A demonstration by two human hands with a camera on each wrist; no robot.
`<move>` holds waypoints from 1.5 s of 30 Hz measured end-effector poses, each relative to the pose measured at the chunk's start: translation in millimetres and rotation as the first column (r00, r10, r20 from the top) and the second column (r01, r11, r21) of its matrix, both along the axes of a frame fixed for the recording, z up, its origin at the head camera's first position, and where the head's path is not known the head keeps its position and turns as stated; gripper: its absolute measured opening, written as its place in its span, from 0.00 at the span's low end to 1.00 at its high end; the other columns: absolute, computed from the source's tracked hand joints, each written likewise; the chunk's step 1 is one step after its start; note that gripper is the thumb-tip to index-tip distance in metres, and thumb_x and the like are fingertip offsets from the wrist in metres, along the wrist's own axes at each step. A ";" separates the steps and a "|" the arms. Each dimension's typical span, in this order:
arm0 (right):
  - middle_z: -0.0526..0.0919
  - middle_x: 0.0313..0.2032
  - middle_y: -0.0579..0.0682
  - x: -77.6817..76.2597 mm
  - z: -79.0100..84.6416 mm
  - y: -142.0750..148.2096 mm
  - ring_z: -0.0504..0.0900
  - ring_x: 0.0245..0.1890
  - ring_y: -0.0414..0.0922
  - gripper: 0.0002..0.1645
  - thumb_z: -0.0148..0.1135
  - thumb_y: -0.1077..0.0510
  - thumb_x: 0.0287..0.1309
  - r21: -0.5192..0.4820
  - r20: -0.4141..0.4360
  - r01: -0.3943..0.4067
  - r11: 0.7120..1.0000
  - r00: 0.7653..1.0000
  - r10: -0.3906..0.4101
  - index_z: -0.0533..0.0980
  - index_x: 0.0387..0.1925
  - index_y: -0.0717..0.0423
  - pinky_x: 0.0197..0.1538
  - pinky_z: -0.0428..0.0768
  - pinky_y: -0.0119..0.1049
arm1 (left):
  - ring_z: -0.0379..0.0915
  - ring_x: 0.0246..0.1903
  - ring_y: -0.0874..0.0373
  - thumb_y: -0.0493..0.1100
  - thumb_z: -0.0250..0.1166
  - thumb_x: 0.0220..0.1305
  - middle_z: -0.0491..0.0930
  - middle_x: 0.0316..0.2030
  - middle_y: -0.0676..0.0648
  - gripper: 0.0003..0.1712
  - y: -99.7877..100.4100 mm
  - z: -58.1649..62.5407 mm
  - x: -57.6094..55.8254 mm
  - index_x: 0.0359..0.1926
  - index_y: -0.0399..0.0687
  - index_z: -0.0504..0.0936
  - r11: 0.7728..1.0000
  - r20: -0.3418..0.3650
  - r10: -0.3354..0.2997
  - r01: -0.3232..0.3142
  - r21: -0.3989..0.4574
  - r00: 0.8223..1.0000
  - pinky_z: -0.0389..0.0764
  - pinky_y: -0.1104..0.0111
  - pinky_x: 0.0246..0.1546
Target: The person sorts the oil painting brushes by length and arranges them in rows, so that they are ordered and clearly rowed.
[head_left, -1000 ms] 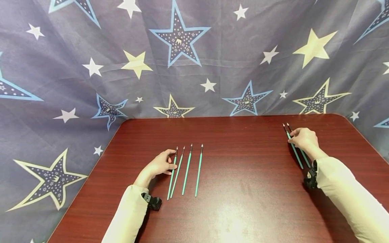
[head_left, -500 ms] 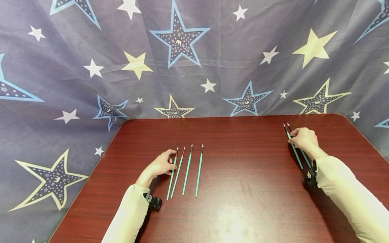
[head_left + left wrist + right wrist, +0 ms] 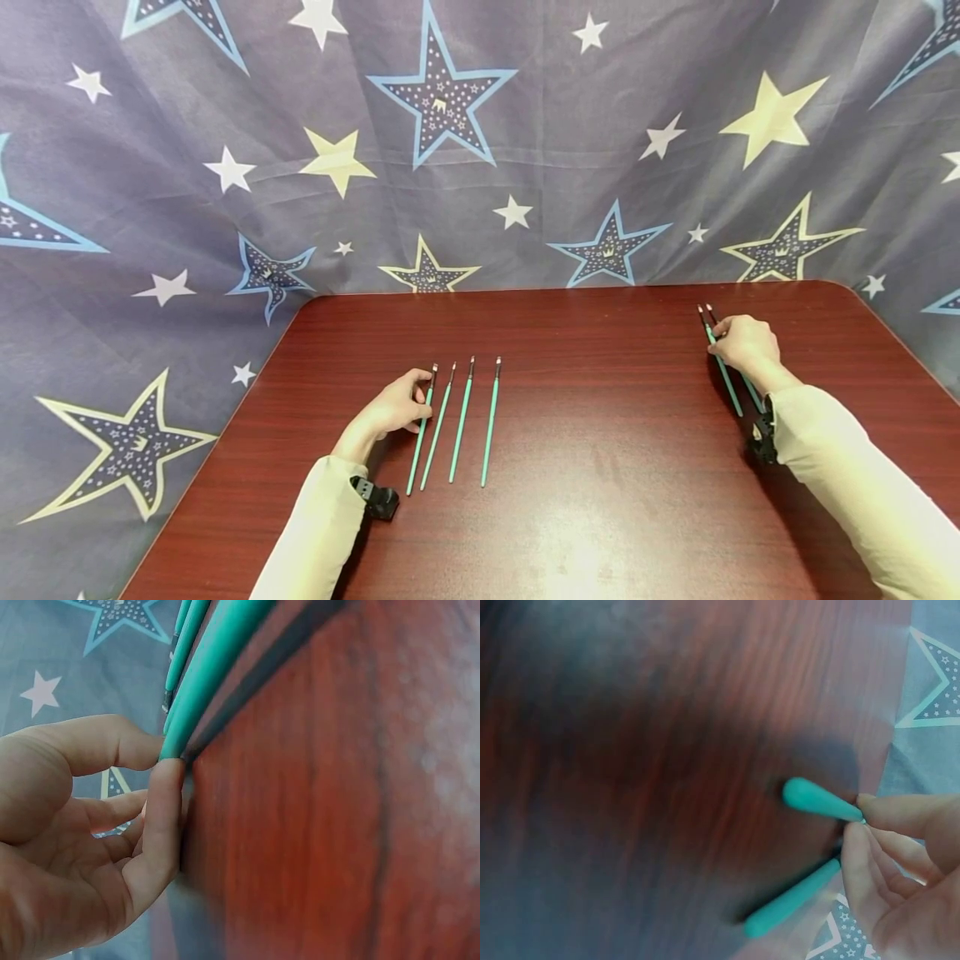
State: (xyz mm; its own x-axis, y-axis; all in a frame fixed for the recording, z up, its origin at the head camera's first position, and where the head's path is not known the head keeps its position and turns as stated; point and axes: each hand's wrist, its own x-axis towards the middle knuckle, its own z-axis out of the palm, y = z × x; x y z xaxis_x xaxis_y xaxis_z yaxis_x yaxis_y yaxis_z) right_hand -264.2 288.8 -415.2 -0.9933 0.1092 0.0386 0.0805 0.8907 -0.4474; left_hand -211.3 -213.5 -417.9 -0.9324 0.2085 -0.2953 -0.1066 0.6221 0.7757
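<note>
My left hand point(image 3: 392, 408) pinches a thin teal-handled paintbrush point(image 3: 417, 457) between thumb and fingertips, low over the table. This brush is leftmost in a row of several similar ones. Just right of it lies another paintbrush point(image 3: 437, 440), with more brushes beyond. In the left wrist view, the teal handle point(image 3: 212, 671) runs up from the fingertips. Far to the right, my right hand point(image 3: 750, 343) pinches the left one point(image 3: 727, 382) of two teal paintbrushes. The other brush point(image 3: 791, 900) lies beside it, partly hidden by the hand in the head view.
A third brush point(image 3: 461, 429) and the rightmost one of the left row point(image 3: 490, 433) lie on the dark red wooden table point(image 3: 600, 467). A grey star-patterned curtain point(image 3: 525, 158) hangs behind the table's far edge.
The paintbrush in my left hand has shifted slightly left, its handle end moving away from the neighbouring brush. The right hand's brush has also shifted slightly left. Both hands stay nearly still.
</note>
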 end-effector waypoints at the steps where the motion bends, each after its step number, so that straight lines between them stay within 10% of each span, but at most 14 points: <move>1: 0.78 0.40 0.67 -0.3 -0.5 -0.1 0.74 0.38 0.67 0.18 0.65 0.59 0.44 0.004 0.000 0.002 1.000 1.000 -0.002 0.78 0.39 0.64 0.33 0.74 0.52 | 0.67 0.23 0.55 0.30 0.57 0.56 0.63 0.30 0.45 0.33 -0.5 -0.2 0.3 0.63 0.38 0.58 1.000 0.001 0.002 -0.002 0.006 1.000 0.80 0.66 0.22; 10: 0.78 0.42 0.68 -0.4 -0.1 -4.0 0.74 0.40 0.68 0.17 0.64 0.59 0.45 0.005 0.004 0.019 1.000 1.000 -0.019 0.77 0.39 0.63 0.33 0.74 0.53 | 0.70 0.24 0.55 0.30 0.57 0.56 0.65 0.31 0.44 0.33 -3.5 -1.0 0.9 0.63 0.36 0.57 0.999 0.008 0.027 -0.027 0.038 1.000 0.80 0.66 0.23; 21: 0.77 0.41 0.69 0.6 -0.8 -5.4 0.74 0.39 0.68 0.17 0.62 0.60 0.46 0.003 0.008 0.042 0.999 0.999 -0.042 0.77 0.40 0.62 0.30 0.74 0.51 | 0.70 0.26 0.54 0.28 0.54 0.56 0.63 0.31 0.43 0.32 7.6 28.9 16.7 0.62 0.31 0.56 0.999 0.019 0.015 -0.016 0.051 1.000 0.81 0.65 0.26; 31: 0.76 0.42 0.69 1.5 0.6 -6.9 0.73 0.40 0.69 0.17 0.61 0.60 0.48 0.002 0.036 0.043 0.999 0.998 -0.044 0.76 0.42 0.62 0.28 0.74 0.50 | 0.70 0.25 0.55 0.30 0.57 0.56 0.64 0.32 0.44 0.34 -6.1 0.4 -4.7 0.64 0.36 0.56 0.997 -0.016 0.032 -0.031 0.066 0.999 0.80 0.66 0.23; 45: 0.76 0.42 0.69 0.4 1.5 -3.6 0.73 0.39 0.68 0.17 0.63 0.59 0.46 -0.026 0.052 0.047 0.999 0.998 -0.046 0.76 0.41 0.62 0.28 0.74 0.49 | 0.72 0.24 0.54 0.30 0.59 0.56 0.65 0.33 0.44 0.34 31.4 17.4 -14.8 0.63 0.41 0.59 0.996 -0.070 0.011 -0.004 0.090 0.997 0.82 0.65 0.23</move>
